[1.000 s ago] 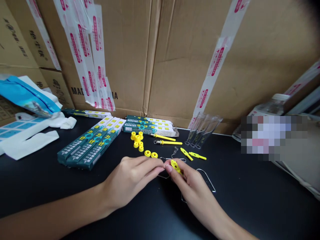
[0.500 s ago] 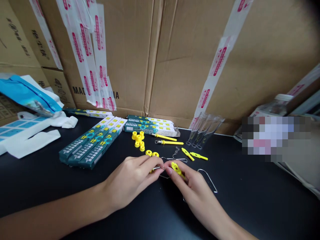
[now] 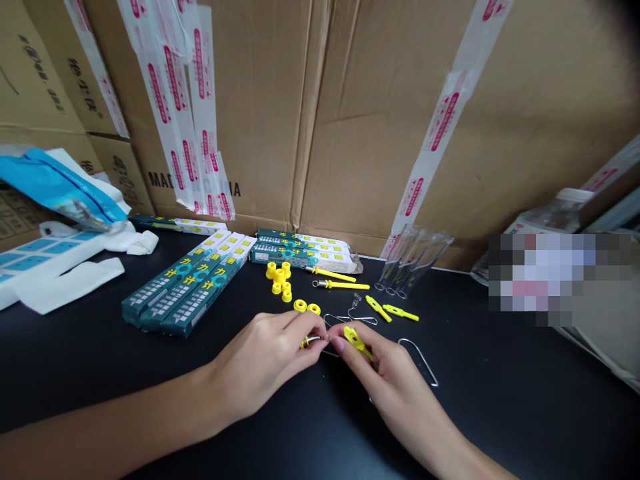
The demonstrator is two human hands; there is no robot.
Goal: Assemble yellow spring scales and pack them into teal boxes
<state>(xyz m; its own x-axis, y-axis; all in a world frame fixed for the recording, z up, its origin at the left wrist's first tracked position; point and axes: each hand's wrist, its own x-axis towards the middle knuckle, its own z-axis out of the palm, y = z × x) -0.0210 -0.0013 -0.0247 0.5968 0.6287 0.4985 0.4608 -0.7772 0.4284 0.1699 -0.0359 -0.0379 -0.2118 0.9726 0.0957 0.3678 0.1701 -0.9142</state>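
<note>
— Since a second ago, what has moved?

— Little: my hands have kept pinching together at the same spot, and a small silver-and-yellow piece [image 3: 307, 342] now peeks out under my left fingertips, where it was hidden before.

— What does each grip hold?

— My left hand [image 3: 265, 360] is clenched on that small piece, thumb and forefinger closed. My right hand [image 3: 387, 377] pinches a flat yellow plastic piece [image 3: 356, 339], tilted, its near end against my fingers. Both tips meet just above the black counter [image 3: 500, 413].

— And around them?

— A bent wire hook [image 3: 417, 360] lies on the counter just right of my right hand, partly hidden under it. Two yellow rings [image 3: 306, 307] sit just beyond my left fingers, more yellow caps [image 3: 279, 277] behind them. Two yellow pins [image 3: 393, 311] lie near the clear tubes [image 3: 415, 263]. Green boxes [image 3: 185, 290] lie to the left, before the cardboard cartons [image 3: 310, 120].
</note>
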